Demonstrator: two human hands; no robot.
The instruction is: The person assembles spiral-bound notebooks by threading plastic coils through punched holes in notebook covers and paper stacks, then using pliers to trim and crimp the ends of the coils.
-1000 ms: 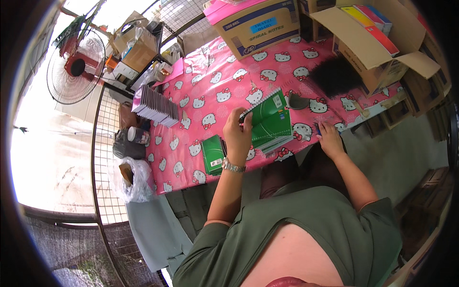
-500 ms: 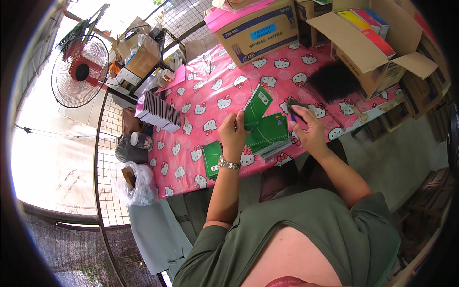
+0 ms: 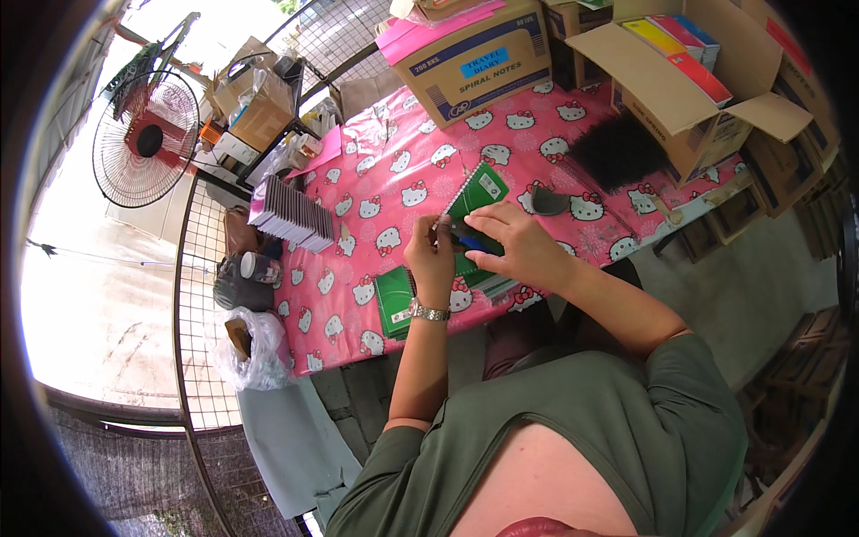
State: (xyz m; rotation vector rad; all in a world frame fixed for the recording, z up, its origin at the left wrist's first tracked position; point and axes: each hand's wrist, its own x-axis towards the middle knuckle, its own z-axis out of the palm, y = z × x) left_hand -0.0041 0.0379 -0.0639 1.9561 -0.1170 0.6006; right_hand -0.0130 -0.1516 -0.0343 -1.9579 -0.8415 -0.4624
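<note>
A green spiral notebook (image 3: 486, 185) is tilted above the table, its wire binding along its left side. My left hand (image 3: 431, 255) is closed on it near the binding. My right hand (image 3: 523, 242) reaches over the notebook and holds a small blue-handled tool (image 3: 484, 244) against the binding, close to my left fingers; the tool's working end is hidden. Beneath my hands lies a pile of green notebooks (image 3: 495, 285), mostly covered. Left of my wrist is another small pile of green notebooks (image 3: 392, 300). A dark grey rounded object (image 3: 548, 201) rests beyond my right hand.
The table has a pink patterned cover (image 3: 358, 246). Purple-edged notebooks (image 3: 291, 213) stand in a row at left. Black bristle-like wires (image 3: 617, 150) lie before an open carton (image 3: 667, 112); a closed carton (image 3: 483, 67) stands at the back. A fan (image 3: 148, 139) and plastic bag (image 3: 255, 349) are at left.
My right hand has moved left with the blue-handled tool, from beside the dark grey object onto the held notebook's binding. My left hand still grips the notebook.
</note>
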